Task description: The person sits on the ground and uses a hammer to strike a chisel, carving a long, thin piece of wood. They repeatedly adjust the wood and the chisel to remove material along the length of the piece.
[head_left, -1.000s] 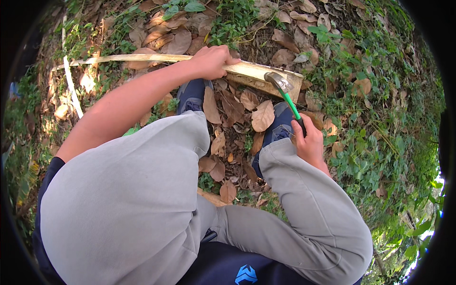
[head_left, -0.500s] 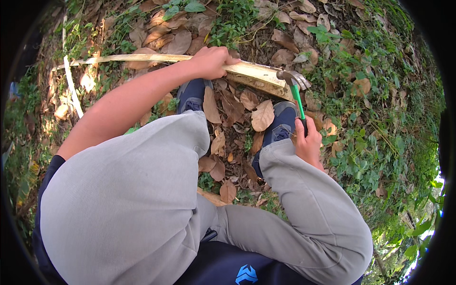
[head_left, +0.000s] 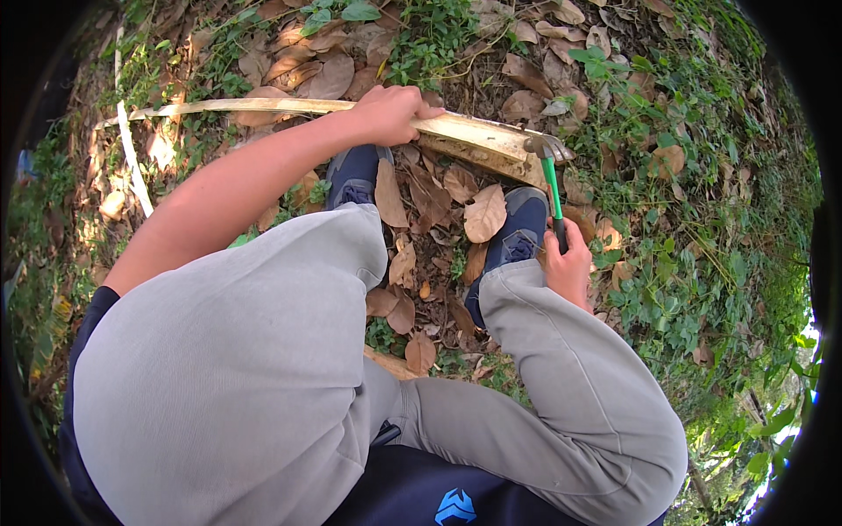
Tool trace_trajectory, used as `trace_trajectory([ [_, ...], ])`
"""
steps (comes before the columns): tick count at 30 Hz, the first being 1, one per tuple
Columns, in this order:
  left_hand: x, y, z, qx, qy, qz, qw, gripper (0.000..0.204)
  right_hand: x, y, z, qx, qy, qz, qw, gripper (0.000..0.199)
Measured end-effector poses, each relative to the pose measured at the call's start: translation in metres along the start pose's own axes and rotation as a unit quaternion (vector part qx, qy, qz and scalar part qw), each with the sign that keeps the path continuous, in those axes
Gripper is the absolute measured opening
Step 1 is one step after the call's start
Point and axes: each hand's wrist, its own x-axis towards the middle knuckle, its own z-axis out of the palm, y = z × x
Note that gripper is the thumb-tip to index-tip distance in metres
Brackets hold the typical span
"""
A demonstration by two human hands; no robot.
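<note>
My left hand (head_left: 392, 114) grips a long pale dried palm stalk (head_left: 263, 107) lying across the ground in front of my feet. My right hand (head_left: 568, 263) holds a hammer (head_left: 551, 171) by its green and black handle. The hammer's metal head rests at the stalk's wide right end (head_left: 495, 142). I crouch with both knees bent, in grey trousers and dark blue shoes (head_left: 355, 175).
Brown dead leaves (head_left: 484, 213) cover the soil between and around my feet. Green creeping plants (head_left: 693, 263) fill the right side. A thin pale stick (head_left: 130, 149) lies at the left. A wooden piece (head_left: 392, 362) shows under my legs.
The hammer head has swung from left of the stalk's end over to its right tip, and the handle now stands nearly upright. My left hand has kept its grip.
</note>
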Motion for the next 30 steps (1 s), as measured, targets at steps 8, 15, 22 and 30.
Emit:
trace_trajectory([
  [8, -0.002, 0.001, -0.002, -0.006, -0.002, -0.001, 1.000, 0.062, 0.004, -0.002, -0.002, -0.049, -0.013, -0.057, 0.997, 0.026],
  [15, -0.002, -0.002, 0.004, -0.016, 0.050, 0.023, 0.998, 0.060, 0.011, -0.002, -0.012, -0.069, -0.083, -0.040, 0.993, 0.035],
  [22, -0.004, -0.006, 0.008, -0.017, 0.086, 0.040, 0.995, 0.059, 0.024, -0.054, -0.056, -0.051, -0.218, 0.125, 0.966, 0.033],
  [30, -0.003, -0.001, 0.000, 0.004, 0.004, 0.018, 1.000, 0.060, 0.026, -0.055, -0.078, -0.151, -0.199, 0.050, 0.967, 0.031],
])
